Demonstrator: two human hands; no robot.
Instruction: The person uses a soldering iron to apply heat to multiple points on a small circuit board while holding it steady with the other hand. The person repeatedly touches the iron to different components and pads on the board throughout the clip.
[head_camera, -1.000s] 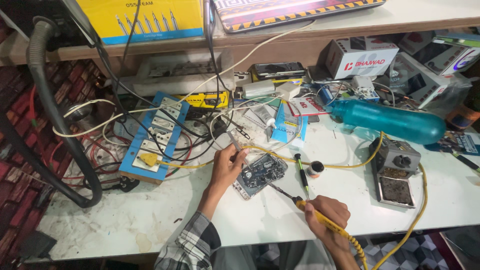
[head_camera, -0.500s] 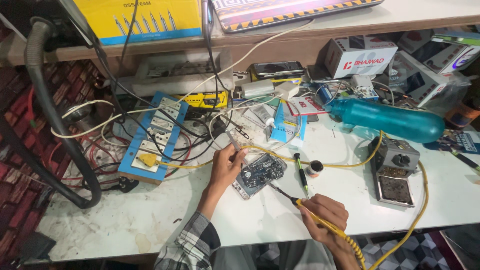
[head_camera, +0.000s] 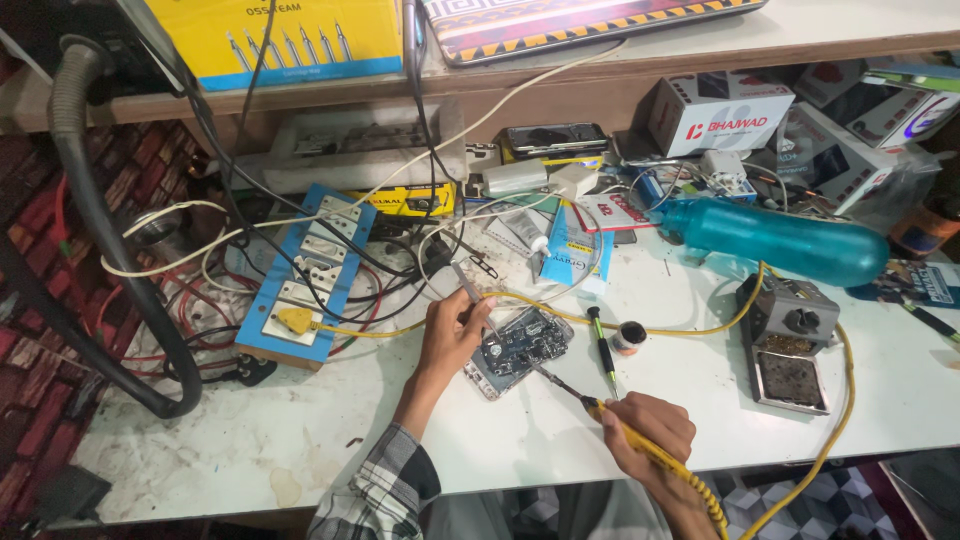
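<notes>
One head-worn cam only; no 2nd view, so nothing is shared. Scene is seen from above and behind the hands, angled steeply down and fwd across the white surface (head_camera: 300, 440) toward the shelf (head_camera: 600, 75) at the back. Worked area is framed close, low-centre; whole surface width is taken in.

Yellow soldering iron (head_camera: 640, 448), teal bottle (head_camera: 785, 240), checked sleeve (head_camera: 375, 495), seemingly blue circuit board (head_camera: 517, 347).
</notes>
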